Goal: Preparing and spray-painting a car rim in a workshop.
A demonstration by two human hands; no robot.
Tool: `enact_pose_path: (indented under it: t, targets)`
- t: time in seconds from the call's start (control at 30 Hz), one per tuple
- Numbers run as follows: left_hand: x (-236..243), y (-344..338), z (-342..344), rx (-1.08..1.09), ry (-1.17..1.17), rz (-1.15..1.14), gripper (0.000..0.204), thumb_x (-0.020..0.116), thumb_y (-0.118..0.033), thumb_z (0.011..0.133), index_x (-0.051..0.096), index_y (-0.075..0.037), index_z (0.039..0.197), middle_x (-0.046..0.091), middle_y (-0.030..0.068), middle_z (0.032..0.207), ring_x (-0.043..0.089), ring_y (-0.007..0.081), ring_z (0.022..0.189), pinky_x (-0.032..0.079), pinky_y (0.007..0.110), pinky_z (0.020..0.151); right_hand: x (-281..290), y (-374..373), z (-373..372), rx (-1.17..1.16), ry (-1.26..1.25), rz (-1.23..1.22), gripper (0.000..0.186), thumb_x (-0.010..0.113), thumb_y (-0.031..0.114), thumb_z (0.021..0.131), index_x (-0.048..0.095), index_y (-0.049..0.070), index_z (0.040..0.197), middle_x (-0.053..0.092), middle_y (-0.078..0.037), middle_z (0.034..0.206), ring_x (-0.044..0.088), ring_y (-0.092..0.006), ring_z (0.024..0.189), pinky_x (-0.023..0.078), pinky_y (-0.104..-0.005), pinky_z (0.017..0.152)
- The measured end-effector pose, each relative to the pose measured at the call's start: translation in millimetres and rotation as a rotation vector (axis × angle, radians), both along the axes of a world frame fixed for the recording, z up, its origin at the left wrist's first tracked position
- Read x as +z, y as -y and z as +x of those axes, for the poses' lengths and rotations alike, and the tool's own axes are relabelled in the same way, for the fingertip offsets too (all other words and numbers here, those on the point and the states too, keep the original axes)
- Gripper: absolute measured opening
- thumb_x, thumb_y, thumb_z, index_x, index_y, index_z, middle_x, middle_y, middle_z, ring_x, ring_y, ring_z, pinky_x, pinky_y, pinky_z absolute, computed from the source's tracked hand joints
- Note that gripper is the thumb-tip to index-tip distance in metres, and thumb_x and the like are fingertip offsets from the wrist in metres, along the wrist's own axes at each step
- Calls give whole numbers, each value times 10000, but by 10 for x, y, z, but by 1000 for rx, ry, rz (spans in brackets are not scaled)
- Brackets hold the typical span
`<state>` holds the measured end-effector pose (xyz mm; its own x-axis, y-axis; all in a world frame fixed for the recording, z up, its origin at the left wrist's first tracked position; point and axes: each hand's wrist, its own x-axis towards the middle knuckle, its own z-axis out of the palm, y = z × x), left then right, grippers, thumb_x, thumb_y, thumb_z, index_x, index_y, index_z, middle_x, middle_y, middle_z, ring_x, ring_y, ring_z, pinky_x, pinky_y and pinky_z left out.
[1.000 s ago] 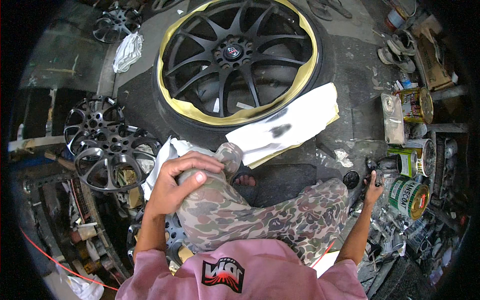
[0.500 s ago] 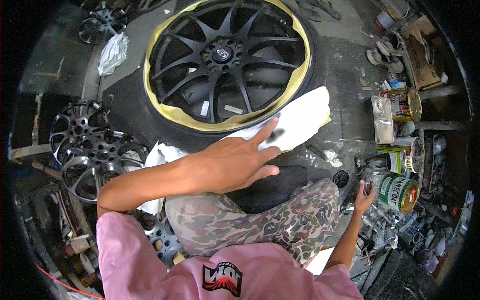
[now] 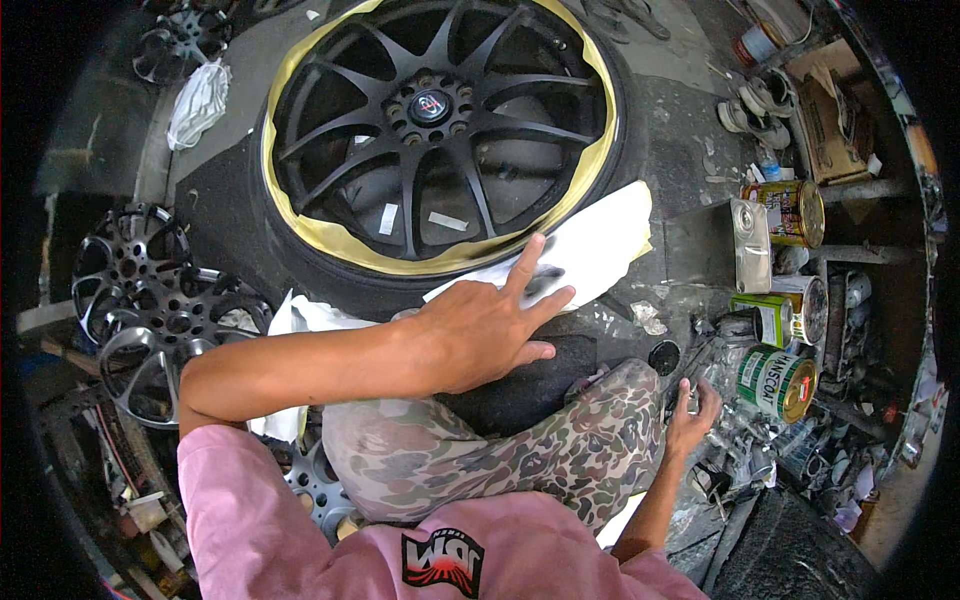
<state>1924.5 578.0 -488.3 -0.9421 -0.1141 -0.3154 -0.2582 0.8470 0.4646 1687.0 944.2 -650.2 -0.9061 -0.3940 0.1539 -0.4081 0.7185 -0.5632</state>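
Basically, pink shirt [image 3: 390, 540] is nearest, cut off at btm edge, w/ camo trousers [image 3: 490, 460] just beyond. R hand [image 3: 692, 412] is out by the clutter [image 3: 730, 460], near a green-and-white can [image 3: 775, 384]; small in view, fingers part-curled, can't tell if it grips anything. L hand [image 3: 485, 335]: fingers spread, nothing gripped, over near edge of white paper [image 3: 605, 250]; hides part of it. Can't tell if fingertips [image 3: 537, 245] touch. Paper's at near-R side of black multi-spoke wheel [image 3: 430, 106], edged w/ yellow masking [image 3: 395, 263]; wheel's far edge cut off at top. Far-L, a smaller wheel [image 3: 185, 42] is dim, hard to make out.
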Motion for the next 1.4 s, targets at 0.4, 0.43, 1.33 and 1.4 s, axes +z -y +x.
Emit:
enact_pose_path:
  t: [0.4, 0.43, 1.33, 1.4]
  targets:
    - [628, 461, 935, 490, -328, 80, 397, 535, -290, 1037, 589, -32, 1333, 541, 216, 1423, 615, 377, 1194, 463, 441, 1025, 701, 1750, -138, 403, 115, -298, 228, 702, 124, 942, 683, -8, 1128, 666, -129, 1118, 626, -207, 1014, 484, -341, 948]
    - [550, 552, 1121, 666, -401, 7, 367, 542, -261, 1036, 615, -19, 1302, 591, 181, 1381, 586, 340, 1249, 419, 417, 1076, 684, 1970, -251, 481, 140, -344, 233, 685, 136, 960, 682, -11, 1141, 666, -122, 1112, 627, -183, 998, 493, -332, 929]
    - [-1412, 822, 1594, 1922, -1228, 560, 805, 544, -495, 1021, 348, 140, 1476, 502, 258, 1426, 503, 292, 1280, 345, 352, 1119, 657, 5274, -1433, 405, 686, 80, 1143, 471, 883, 799, 422, -15, 1505, 481, -275, 1463, 505, -402, 1310, 360, -446, 1128]
    - [-1405, 817, 1571, 1922, -1248, 542, 786, 553, -486, 1020, 369, 132, 1468, 514, 247, 1418, 510, 285, 1269, 351, 351, 1113, 623, 5327, -1455, 490, 728, 7, 1104, 475, 869, 812, 450, 1, 1494, 495, -261, 1455, 544, -395, 1264, 397, -423, 1101]
